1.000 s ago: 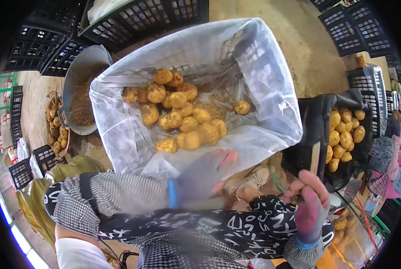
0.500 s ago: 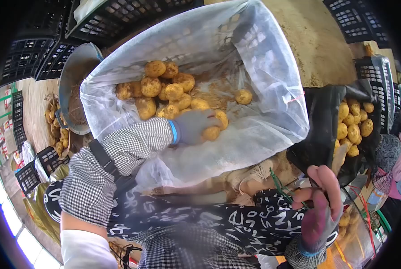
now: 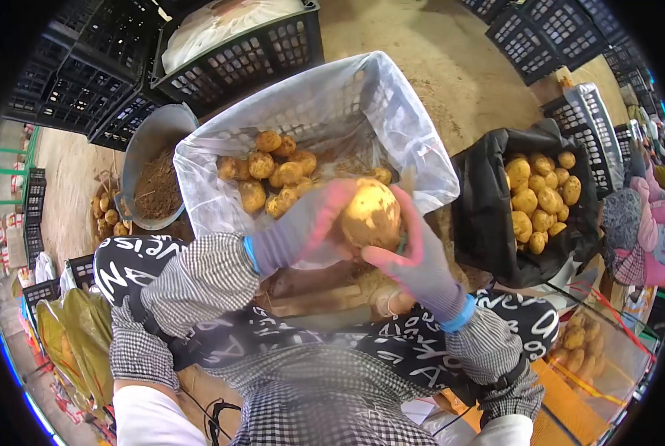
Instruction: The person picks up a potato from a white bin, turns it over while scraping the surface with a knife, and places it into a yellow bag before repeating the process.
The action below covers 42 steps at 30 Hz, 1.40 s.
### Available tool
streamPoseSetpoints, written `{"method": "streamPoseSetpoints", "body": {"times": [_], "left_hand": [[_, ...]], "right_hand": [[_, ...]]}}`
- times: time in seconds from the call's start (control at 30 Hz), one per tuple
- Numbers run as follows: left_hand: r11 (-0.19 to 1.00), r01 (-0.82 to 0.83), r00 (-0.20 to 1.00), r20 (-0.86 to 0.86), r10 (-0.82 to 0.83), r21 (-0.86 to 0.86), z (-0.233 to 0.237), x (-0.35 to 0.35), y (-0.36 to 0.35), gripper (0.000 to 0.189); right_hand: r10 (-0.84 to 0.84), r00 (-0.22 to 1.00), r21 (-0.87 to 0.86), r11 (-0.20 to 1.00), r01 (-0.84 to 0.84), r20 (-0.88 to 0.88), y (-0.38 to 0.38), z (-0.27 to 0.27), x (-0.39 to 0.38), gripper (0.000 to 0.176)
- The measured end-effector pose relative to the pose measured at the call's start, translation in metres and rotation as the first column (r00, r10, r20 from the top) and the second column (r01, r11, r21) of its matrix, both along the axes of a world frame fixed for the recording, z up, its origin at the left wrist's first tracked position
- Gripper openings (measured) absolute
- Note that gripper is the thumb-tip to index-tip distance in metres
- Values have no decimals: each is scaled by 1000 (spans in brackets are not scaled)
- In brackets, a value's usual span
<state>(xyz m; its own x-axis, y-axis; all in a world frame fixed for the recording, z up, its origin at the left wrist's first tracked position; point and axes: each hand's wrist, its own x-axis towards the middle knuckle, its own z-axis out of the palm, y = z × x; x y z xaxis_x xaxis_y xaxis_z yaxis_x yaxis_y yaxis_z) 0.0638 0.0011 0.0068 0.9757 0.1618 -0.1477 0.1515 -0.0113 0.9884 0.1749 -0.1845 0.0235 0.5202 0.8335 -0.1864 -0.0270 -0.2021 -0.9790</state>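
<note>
Head view: the left hand (image 3: 295,234) and right hand (image 3: 422,264) share one large potato (image 3: 371,215), held just in front of the white-lined crate (image 3: 377,89), over its near rim. Left fingers (image 3: 331,202) curl closed round the potato's left side; right fingers (image 3: 416,223) cup its right side and underside. The potato hides both palms. The gloves are grey knit with pink tips; the potato is yellow, lumpy and soil-flecked. Smaller potatoes (image 3: 280,171) heap inside the crate.
</note>
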Motion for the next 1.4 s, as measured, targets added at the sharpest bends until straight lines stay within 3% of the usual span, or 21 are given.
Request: {"method": "streamPoseSetpoints", "body": {"times": [0.07, 0.1, 0.13, 0.2, 0.27, 0.3, 0.4, 0.47, 0.53, 0.73, 0.83, 1.0, 1.13, 1.2, 1.33, 1.4], "left_hand": [[998, -19, 999, -50, 16, -65, -4, -10, -5, 38], [951, -109, 979, -195, 52, -290, 12, -9, -6, 40], [849, -222, 939, -339, 54, -480, 21, -10, -6, 43], [959, -213, 976, -83, 201, -186, 9, -17, -10, 49], [971, -227, 973, -59, 223, -76, 5, -25, -9, 51], [966, -226, 963, -180, 202, -125, 16, -30, -11, 51], [901, -364, 876, -416, 246, -235, 23, -34, -13, 50], [850, -440, 832, -487, 266, -288, 19, -37, -16, 52], [825, -449, 828, -506, 240, -343, 13, -42, -19, 59], [843, -423, 881, -370, 296, -333, -9, -53, -26, 56], [756, -531, 810, -491, 320, -382, 7, -49, -31, 53], [769, -294, 956, -185, 229, -567, -21, -60, -16, 53], [740, -260, 958, -72, 276, -621, -18, -56, -6, 54], [732, -368, 921, -119, 370, -573, -19, -49, -7, 52], [831, -372, 924, -83, 373, -414, -12, -48, -8, 51], [858, -339, 936, -51, 347, -385, -12, -48, -10, 50]], "right_hand": [[57, 983, 84, 994, -72, 173, 3, -5, -9, 80], [89, 989, 138, 988, -72, -121, 4, -5, -11, 77], [125, 975, 131, 986, -102, -184, 5, -4, -12, 81], [186, 933, 122, 980, -155, -308, 9, -1, -11, 92], [194, 868, 78, 981, -178, -458, 12, 0, -4, 86], [188, 827, 53, 981, -189, -530, 12, 0, -5, 84], [51, 936, -22, 998, -62, -348, 24, -9, -25, 77], [52, 993, 38, 998, -57, 107, 28, -25, -36, 63], [18, 917, 2, 1000, -21, 398, 36, -30, -41, 53], [-78, 943, 113, 993, 44, 324, 37, -56, -45, 36], [-44, 995, 70, 997, 38, 89, 39, -77, -32, 42], [17, 1000, -77, 997, -16, 16, 47, -63, -7, 49], [30, 999, 101, 995, -27, -28, 50, -50, -2, 52], [-13, 990, 109, 994, -2, 139, 46, -46, -7, 54], [43, 856, 70, 993, -92, 514, 48, -29, -22, 61], [82, 927, 58, 992, -110, 366, 44, -39, -20, 62]]}}
